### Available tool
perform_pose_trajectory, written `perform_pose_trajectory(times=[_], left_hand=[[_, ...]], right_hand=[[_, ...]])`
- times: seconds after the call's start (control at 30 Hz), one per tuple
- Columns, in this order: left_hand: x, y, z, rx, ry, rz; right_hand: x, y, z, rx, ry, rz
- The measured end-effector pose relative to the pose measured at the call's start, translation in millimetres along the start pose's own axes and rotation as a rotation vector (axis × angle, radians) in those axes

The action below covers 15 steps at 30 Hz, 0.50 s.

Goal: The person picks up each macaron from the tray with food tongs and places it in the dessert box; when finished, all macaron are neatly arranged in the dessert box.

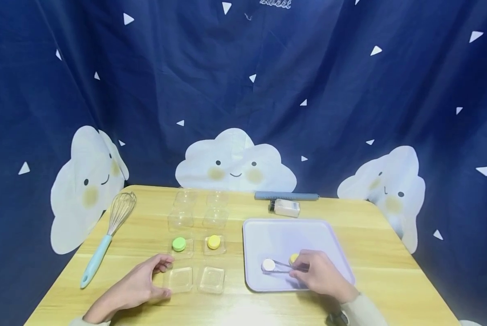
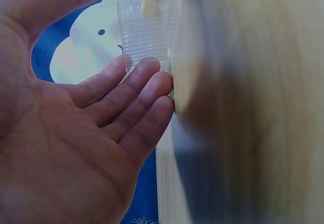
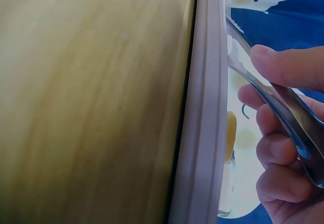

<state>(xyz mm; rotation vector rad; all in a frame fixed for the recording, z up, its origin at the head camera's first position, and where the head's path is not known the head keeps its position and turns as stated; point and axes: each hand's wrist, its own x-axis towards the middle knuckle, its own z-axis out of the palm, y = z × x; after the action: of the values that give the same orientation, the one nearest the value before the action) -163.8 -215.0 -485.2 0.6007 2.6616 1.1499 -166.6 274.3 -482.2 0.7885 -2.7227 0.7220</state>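
Two hands: right hand (image 1: 322, 274), lower right, pinching tongs (image 3: 289, 125) that flank a white macaron (image 1: 269, 265) near the tray's (image 1: 245, 244) left rim; left hand (image 1: 139, 281), lower left, fingers spread, holding nothing, beside the clear container (image 1: 181, 279); table (image 1: 234, 267) between.

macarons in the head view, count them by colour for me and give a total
Green macaron: 1, in the clear plastic packaging
Yellow macarons: 2, one in the packaging, one on the lilac tray
White macaron: 1, at the tips of the metal tongs
Total: 4
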Motion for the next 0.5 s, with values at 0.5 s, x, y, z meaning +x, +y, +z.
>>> perform_pose_trajectory(times=[0.5], left_hand=[[-2.1,0.9,-1.7,-0.008,-0.010,-0.011]], right_hand=[[8,12,-6,-0.051,0.146,-0.005]])
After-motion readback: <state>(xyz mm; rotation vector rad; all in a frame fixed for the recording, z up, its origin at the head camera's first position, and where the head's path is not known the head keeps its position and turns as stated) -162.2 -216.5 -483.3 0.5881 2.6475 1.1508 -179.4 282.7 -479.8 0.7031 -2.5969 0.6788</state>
